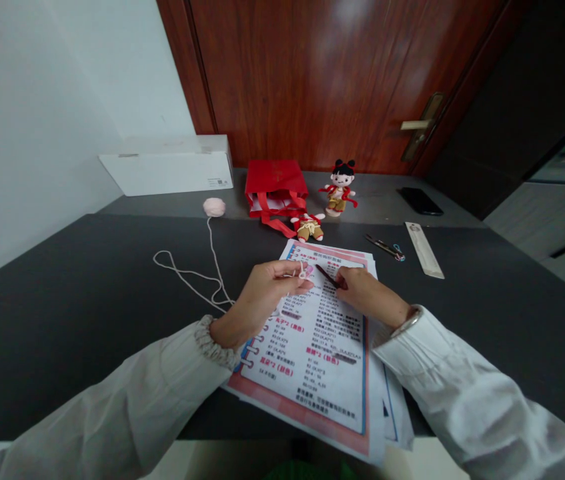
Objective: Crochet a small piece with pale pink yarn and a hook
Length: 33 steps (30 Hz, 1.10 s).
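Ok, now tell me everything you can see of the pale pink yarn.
The pale pink yarn looks soft and matte, mostly wound into a compact, rounded ball resting on the table, left of the red bag. From it a single slack strand trails toward the person, with a loop spreading left, and disappears by the left hand. A small looped piece of similar pale yarn shows pinched at that hand's fingertips.

I'd take this for a room in a home, though a small office could look much the same. At the far side of the dark worktop (62,300) is a reddish wooden door (312,80) with a lever handle (418,125); white wall (87,67) at left. Yarn ball (214,207) and doll (341,190) look homely.
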Tool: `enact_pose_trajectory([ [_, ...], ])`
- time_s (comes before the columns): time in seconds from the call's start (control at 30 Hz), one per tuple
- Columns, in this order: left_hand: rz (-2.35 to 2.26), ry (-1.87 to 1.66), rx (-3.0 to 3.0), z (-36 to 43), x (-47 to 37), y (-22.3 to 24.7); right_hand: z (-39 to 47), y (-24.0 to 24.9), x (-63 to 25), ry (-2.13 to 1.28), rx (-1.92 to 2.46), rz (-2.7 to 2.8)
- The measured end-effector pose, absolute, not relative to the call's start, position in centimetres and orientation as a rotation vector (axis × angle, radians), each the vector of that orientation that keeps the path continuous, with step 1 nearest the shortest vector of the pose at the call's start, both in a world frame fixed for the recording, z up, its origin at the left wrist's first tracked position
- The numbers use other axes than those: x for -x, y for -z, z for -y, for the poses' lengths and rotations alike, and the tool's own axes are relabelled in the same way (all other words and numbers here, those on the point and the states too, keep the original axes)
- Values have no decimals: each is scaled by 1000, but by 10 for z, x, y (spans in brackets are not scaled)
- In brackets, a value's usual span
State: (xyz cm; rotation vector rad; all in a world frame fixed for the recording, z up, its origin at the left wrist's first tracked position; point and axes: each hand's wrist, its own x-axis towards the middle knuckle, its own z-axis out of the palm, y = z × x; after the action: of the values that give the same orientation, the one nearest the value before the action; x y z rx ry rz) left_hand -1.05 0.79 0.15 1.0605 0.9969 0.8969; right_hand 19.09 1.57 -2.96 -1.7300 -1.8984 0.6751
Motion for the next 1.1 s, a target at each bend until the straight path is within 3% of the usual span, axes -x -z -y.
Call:
enact_pose_trajectory([
  [0.17,-999,-898,-1079,-8,13,-2,-16,12,-191,-894,1608,1704],
  [0.3,-952,-881,-1124,-8,14,-3,-7,-7,-187,-1307,983,1103],
  [0.73,-842,-866,-1227,-13,15,1,11,-4,-162,-1039,775,1205],
  [1.1,-799,-862,-1283,-11,15,-2,13,6,-156,-1046,760,1221],
])
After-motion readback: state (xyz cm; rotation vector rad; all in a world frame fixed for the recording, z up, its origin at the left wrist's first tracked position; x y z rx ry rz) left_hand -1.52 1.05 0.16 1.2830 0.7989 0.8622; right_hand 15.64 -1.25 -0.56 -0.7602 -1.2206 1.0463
